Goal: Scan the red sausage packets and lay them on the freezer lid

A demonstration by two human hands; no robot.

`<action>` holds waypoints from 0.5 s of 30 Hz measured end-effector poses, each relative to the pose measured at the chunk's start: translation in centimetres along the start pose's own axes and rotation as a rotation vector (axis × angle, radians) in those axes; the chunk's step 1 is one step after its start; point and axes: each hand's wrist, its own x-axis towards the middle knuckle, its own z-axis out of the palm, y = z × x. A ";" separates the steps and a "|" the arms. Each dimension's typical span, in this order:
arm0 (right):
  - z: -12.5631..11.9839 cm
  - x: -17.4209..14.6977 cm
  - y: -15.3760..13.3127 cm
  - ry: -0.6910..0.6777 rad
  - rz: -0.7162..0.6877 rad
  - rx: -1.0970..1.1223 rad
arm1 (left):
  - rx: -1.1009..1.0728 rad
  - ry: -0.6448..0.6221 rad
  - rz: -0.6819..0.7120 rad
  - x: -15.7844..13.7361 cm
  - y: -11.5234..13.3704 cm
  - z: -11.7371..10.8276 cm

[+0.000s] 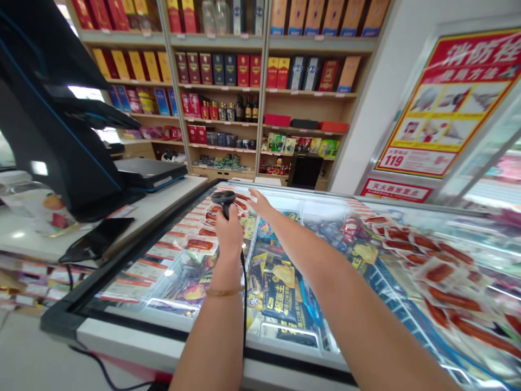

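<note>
My left hand (229, 231) is wrapped round the handle of a black barcode scanner (223, 197), its head up and pointing away from me. The scanner's cable (244, 293) hangs down along my left forearm. Beyond and to the right, my right hand (260, 205) reaches out over the glass with its fingers stretched and nothing seen in them. Vacuum-packed sausages (200, 245) lie on the freezer's glass top (163, 260) to the left of and around the scanner. Part of the packs near my hands is hidden behind them.
Through the glass show frozen snack bags (280, 293) in wire baskets. More sausage packs (439, 271) lie at the right. On the left counter (163, 190) stand a checkout terminal with a scale (150, 172) and a phone (97, 239). Shelves (220, 81) of boxed bottles line the back.
</note>
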 end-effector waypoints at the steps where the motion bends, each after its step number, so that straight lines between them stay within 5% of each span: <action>1: -1.1 -0.7 0.3 0.011 0.023 -0.018 | -0.002 -0.012 0.001 -0.1 -0.1 0.2; 11: -19.0 -13.4 5.8 0.286 0.346 -0.535 | -0.292 -0.446 -0.185 -5.6 -1.1 4.7; 15: -26.9 -18.0 8.4 0.400 0.377 -0.713 | -0.218 -0.577 -0.122 -8.2 -1.7 5.6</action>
